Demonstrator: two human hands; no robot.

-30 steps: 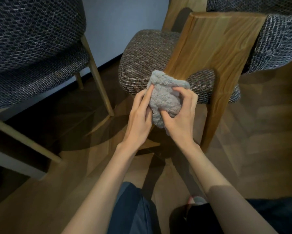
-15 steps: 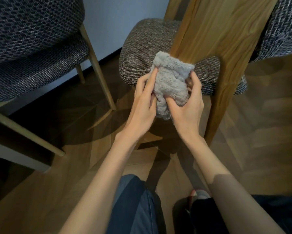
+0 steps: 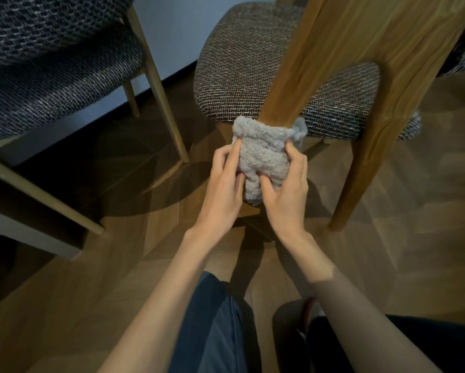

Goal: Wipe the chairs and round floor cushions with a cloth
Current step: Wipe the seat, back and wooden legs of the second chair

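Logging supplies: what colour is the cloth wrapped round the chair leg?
The cloth is light grey and fluffy; it shows clearest in the head view.

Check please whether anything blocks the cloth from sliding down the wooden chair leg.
Nothing visible does. The left hand and right hand both grip the cloth around the chair leg. Below it only a short stretch of leg shows, mostly hidden by the hands, then floor.

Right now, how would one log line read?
step: wiping chair leg | cloth: wrapped round leg | left hand: grips cloth | right hand: grips cloth
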